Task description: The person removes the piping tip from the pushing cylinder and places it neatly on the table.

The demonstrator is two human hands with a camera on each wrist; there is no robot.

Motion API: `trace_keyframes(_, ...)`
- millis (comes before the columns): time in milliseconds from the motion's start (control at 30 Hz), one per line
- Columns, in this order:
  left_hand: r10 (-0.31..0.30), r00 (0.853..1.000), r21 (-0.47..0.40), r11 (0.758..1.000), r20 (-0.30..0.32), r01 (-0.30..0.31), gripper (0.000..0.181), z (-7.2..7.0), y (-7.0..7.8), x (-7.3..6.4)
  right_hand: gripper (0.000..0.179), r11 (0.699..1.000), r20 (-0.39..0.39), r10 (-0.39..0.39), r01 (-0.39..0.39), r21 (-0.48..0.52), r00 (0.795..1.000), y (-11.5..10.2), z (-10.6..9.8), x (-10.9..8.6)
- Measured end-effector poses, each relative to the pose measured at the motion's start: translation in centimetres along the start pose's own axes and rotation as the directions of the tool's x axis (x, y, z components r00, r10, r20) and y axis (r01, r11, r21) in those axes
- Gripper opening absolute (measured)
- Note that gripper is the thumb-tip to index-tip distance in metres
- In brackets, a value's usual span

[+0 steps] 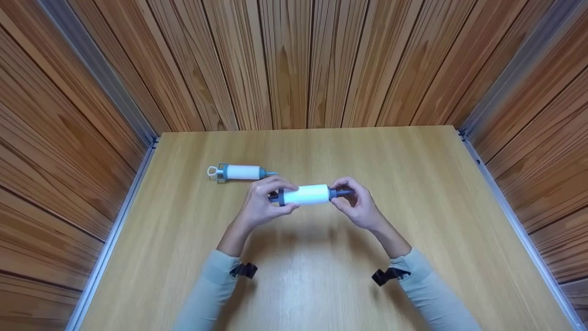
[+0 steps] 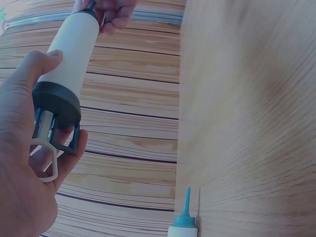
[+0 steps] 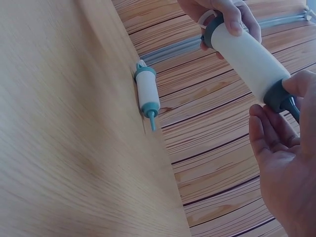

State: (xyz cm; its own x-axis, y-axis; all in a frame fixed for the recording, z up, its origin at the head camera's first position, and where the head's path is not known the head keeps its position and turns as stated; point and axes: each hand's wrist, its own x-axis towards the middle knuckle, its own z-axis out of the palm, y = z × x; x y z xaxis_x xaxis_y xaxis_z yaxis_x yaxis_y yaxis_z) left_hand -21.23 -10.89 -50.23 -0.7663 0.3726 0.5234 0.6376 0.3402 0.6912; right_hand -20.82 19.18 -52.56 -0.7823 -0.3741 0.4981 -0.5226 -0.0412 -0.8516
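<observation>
Above the table, both hands hold a large white-barrelled syringe [image 1: 312, 195] level, its nozzle pointing right. Thumb and fingers of my left hand [image 1: 262, 204] grip the barrel near the handle end. In the left wrist view, a white pull ring [image 2: 54, 165] and a dark teal collar [image 2: 57, 101] show by that palm. My right hand [image 1: 360, 207] pinches the dark teal nozzle cap [image 3: 279, 96] between thumb and fingers, and the nozzle passes beside its palm. A second, similar syringe [image 1: 243, 172] lies on the table beyond the left hand, its nozzle also to the right.
The pale wooden table [image 1: 312, 285] spreads under both hands. Wood-plank walls [image 1: 285, 64] rise at the back and both sides, with metal rails [image 1: 124, 216] along the table's side edges. A black strap [image 1: 244, 270] sits at each cuff.
</observation>
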Motion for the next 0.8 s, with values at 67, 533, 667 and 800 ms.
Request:
trace_keyframes(67, -0.001, 1.000, -0.001, 1.000, 0.003, 0.001, 0.030, -0.01, -0.05, -0.03, 0.030, 1.000, 0.002, 0.000, 0.000, 0.005, 1.000, -0.06, 0.03, 0.01)
trace_keyframes(533, -0.012, 1.000, 0.026, 1.000, 0.017, 0.012, 0.031, -0.11, 0.05, 0.03, 0.021, 0.983, -0.034, 0.172, -0.174, -0.055, 0.984, -0.59, -0.07, 0.39)
trace_keyframes(667, -0.018, 1.000, 0.030, 0.999, 0.017, 0.017, 0.031, -0.02, -0.06, 0.01, 0.022, 0.984, -0.025, 0.169, -0.170, -0.047, 0.985, -0.60, -0.13, 0.34)
trace_keyframes(800, -0.004, 1.000, 0.033, 0.999, 0.007, 0.003, 0.031, 0.03, -0.05, 0.12, 0.026, 0.987, -0.025, 0.153, -0.154, -0.038, 0.988, -0.58, -0.11, 0.31)
